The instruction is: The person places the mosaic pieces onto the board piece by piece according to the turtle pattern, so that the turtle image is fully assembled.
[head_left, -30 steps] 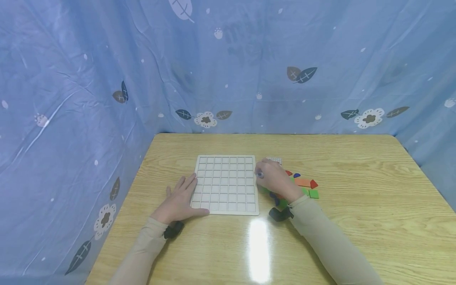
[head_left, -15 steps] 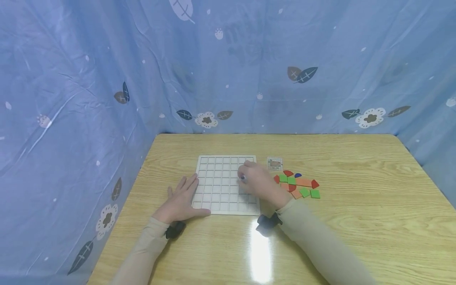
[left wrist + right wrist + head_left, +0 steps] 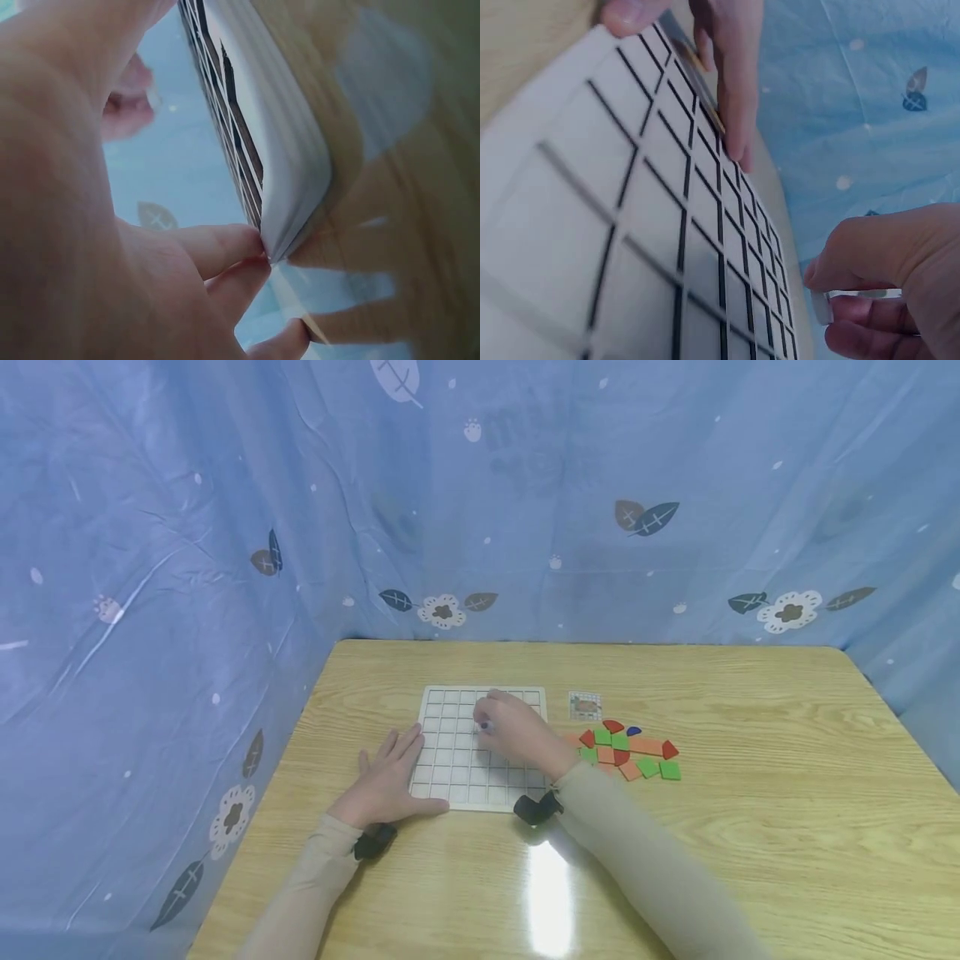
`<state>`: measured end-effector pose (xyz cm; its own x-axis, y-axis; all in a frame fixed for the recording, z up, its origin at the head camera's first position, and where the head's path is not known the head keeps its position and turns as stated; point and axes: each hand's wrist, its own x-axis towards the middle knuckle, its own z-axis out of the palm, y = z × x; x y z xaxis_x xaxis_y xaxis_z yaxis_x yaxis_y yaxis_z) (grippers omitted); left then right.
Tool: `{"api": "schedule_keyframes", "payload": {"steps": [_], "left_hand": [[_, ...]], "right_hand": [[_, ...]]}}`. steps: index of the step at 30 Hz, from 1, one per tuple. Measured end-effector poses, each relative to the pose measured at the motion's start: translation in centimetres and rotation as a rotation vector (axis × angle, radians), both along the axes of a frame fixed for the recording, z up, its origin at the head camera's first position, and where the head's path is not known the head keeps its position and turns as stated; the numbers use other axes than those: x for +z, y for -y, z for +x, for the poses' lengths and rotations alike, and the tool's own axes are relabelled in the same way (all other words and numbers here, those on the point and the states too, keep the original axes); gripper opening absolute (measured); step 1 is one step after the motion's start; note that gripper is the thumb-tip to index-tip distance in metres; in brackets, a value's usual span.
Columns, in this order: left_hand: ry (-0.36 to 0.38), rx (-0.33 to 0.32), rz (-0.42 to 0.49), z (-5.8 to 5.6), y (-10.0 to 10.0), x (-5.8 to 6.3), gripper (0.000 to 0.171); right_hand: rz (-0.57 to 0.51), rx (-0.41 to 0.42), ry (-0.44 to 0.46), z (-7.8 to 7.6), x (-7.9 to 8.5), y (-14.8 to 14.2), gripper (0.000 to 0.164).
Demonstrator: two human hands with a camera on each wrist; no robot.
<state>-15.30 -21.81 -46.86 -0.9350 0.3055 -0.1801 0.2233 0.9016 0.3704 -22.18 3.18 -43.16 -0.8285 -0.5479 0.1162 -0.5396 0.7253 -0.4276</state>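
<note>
A white grid board [image 3: 450, 752] lies on the table. My left hand [image 3: 382, 783] rests at its left front corner, fingers spread along the left edge and thumb along the front edge; in the left wrist view its fingertips touch the board's rim [image 3: 296, 165]. Over the upper middle of the board is my right hand [image 3: 517, 733], pinching a small white tile [image 3: 485, 726] with a dark dot. The right wrist view shows a pale edge of this tile [image 3: 822, 307] between thumb and fingers, close above the grid; the fingers hide most of it.
Right of the board lie several flat pieces: green squares [image 3: 670, 770], orange pieces [image 3: 646, 746], red pieces [image 3: 670, 749] and a blue half-round [image 3: 633, 731]. A small picture card [image 3: 585, 705] lies behind them. A blue curtain [image 3: 525, 527] hangs beyond the table.
My right hand has moved left from beside the loose pieces to over the board, carrying the tile. The pieces and card it had covered now show. My left hand stays at the corner.
</note>
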Motion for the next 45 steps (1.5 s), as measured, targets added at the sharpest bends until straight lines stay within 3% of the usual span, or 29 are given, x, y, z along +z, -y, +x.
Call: {"api": "schedule_keyframes", "payload": {"steps": [4, 8, 16, 36, 45], "left_hand": [[-0.003, -0.004, -0.001, 0.2, 0.1, 0.0, 0.126], [0.0, -0.004, 0.005, 0.2, 0.3, 0.0, 0.126], [-0.008, -0.022, 0.009, 0.1, 0.2, -0.1, 0.126], [-0.006, -0.018, 0.023, 0.2, 0.1, -0.3, 0.125], [0.02, -0.008, 0.021, 0.3, 0.0, 0.4, 0.124]], "right_hand": [[-0.011, 0.021, 0.042, -1.2, -0.1, 2.0, 0.019], [-0.024, 0.076, 0.017, -2.3, -0.6, 3.9, 0.017], [-0.033, 0.105, -0.031, -3.9, -1.4, 6.1, 0.017], [-0.017, 0.102, -0.014, -5.3, -2.7, 7.7, 0.017], [-0.044, 0.115, -0.018, -5.6, -2.7, 7.9, 0.017]]}}
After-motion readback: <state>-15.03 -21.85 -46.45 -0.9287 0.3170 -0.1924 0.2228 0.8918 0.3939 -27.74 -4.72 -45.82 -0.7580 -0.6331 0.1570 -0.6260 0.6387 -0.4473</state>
